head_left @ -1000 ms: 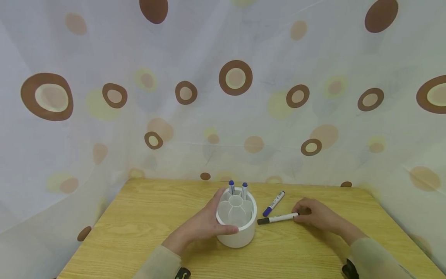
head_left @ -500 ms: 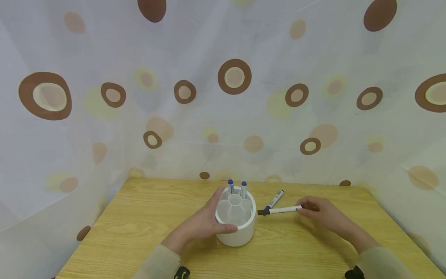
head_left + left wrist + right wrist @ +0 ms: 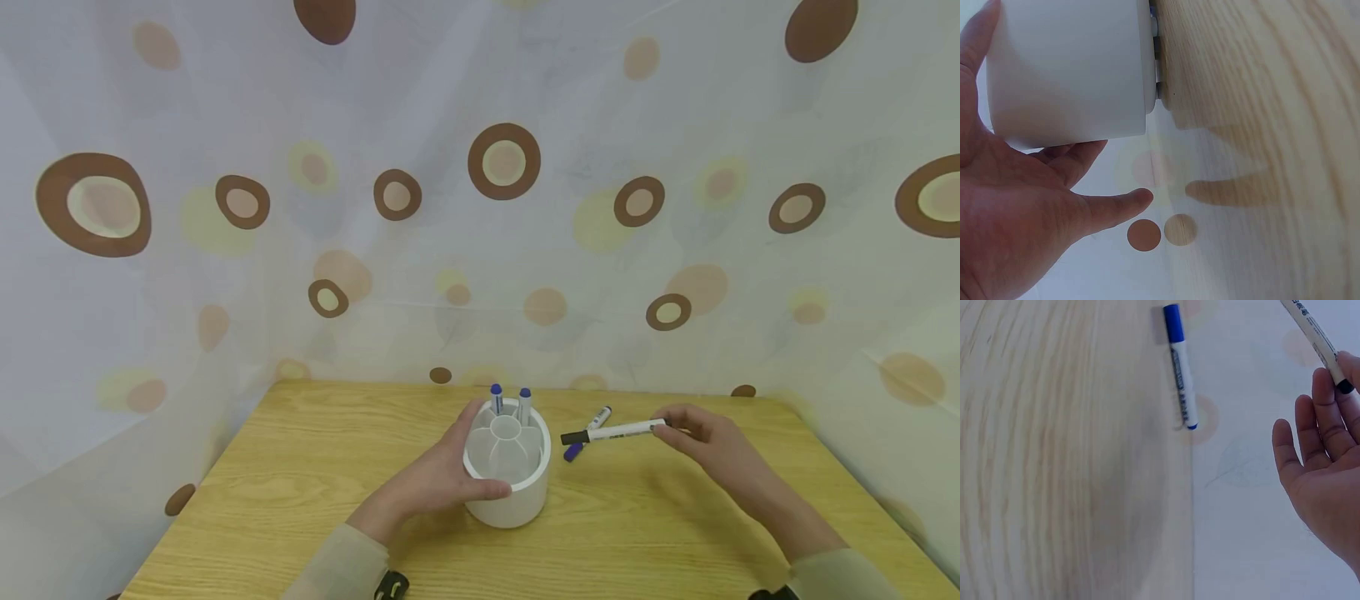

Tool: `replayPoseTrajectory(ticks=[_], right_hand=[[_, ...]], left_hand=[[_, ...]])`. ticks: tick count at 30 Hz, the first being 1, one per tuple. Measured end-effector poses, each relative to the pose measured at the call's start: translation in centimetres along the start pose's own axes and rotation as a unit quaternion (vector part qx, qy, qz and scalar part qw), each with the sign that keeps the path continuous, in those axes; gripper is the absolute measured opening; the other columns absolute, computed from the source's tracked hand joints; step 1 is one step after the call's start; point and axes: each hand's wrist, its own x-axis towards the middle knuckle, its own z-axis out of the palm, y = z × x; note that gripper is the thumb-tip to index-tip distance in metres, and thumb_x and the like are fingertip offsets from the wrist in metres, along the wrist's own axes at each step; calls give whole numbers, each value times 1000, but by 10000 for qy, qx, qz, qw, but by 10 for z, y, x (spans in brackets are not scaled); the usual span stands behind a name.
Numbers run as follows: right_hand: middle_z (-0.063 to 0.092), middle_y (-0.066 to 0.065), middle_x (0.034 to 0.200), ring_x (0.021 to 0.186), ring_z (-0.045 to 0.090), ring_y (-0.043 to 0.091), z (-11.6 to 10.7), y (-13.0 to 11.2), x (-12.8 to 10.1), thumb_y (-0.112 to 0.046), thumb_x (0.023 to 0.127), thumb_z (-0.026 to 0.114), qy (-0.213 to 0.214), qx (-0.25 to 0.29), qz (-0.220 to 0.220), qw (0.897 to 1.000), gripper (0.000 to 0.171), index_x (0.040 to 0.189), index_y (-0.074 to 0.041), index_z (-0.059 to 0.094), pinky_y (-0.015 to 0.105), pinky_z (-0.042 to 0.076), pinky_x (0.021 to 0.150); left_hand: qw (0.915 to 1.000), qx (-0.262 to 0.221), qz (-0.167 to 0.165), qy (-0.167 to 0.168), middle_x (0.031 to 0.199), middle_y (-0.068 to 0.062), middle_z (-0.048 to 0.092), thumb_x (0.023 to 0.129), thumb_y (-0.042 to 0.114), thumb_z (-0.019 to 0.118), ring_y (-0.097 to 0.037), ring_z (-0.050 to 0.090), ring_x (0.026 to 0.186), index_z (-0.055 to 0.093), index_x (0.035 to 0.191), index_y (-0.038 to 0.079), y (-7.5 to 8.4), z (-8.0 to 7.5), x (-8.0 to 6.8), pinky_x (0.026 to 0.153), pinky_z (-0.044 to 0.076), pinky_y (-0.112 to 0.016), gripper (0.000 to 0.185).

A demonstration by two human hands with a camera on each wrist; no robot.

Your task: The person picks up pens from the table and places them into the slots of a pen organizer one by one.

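A white round pen holder [image 3: 517, 504] with several compartments stands on the table, two blue-capped markers [image 3: 525, 407] upright at its back. My left hand [image 3: 431, 483] grips it from the left, thumb across the front near the rim. In the left wrist view its white wall [image 3: 1072, 69] fills the upper left. At the right, my right hand [image 3: 708, 442] pinches a black-capped marker [image 3: 618, 430] by its end, above the table, with the cap pointing left at the holder. Below it a blue marker [image 3: 1182, 381] lies on the table, partly hidden in the head view.
The wooden table [image 3: 300, 467] reaches back to a hanging white cloth [image 3: 570, 250] with brown and yellow dots. The cloth also runs along both sides. Dark straps sit at both wrists.
My right hand has lifted the black-capped marker off the table and moved it slightly right and up, over the lying blue marker. The left hand and pen holder stay in place.
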Motion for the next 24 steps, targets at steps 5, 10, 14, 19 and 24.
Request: replayPoseTrajectory(ticks=[5, 10, 14, 19, 24], right_hand=[[64, 11, 146, 124, 62, 9, 0, -15, -3, -40, 115, 62, 111, 111, -135, 9998, 40, 142, -10, 66, 45, 52, 102], [67, -1, 136, 122, 61, 2, 1, -30, -4, -34, 116, 60, 277, 367, -439, 9980, 34, 140, -10, 65, 23, 50, 96], [71, -7, 127, 121, 62, 5, 3, -38, -6, -28, 117, 60, 407, 598, -686, 9950, 29, 137, -8, 66, 20, 48, 95], [73, -7, 124, 120, 62, 7, 8, -47, -7, -23, 116, 61, 472, 807, -888, 9916, 25, 134, -6, 67, 19, 47, 96], [73, -5, 129, 119, 65, 7, 16, -53, -6, -17, 115, 62, 429, 1164, -1078, 9864, 22, 131, -2, 67, 19, 50, 97]], left_hand=[[10000, -15, -29, -3, 169, -12, 39, 87, 46, 96, -37, 49, 148, 10, 175, 28, -1, -1, 0, 122, 40, -62, 124], [10000, -24, -23, -14, 169, -12, 40, 87, 46, 96, -36, 50, 147, 10, 175, 28, -1, -1, 0, 122, 40, -62, 124], [10000, -39, 14, -46, 169, -13, 39, 87, 46, 96, -36, 50, 147, 9, 176, 27, 0, -1, -1, 122, 40, -62, 126], [9999, -33, 97, -58, 168, -12, 41, 87, 45, 95, -34, 50, 146, 10, 176, 25, 0, -1, -1, 122, 41, -60, 125], [9999, 14, 136, -56, 168, -13, 40, 87, 43, 95, -36, 50, 146, 10, 176, 25, 3, -2, -2, 121, 41, -62, 124]])
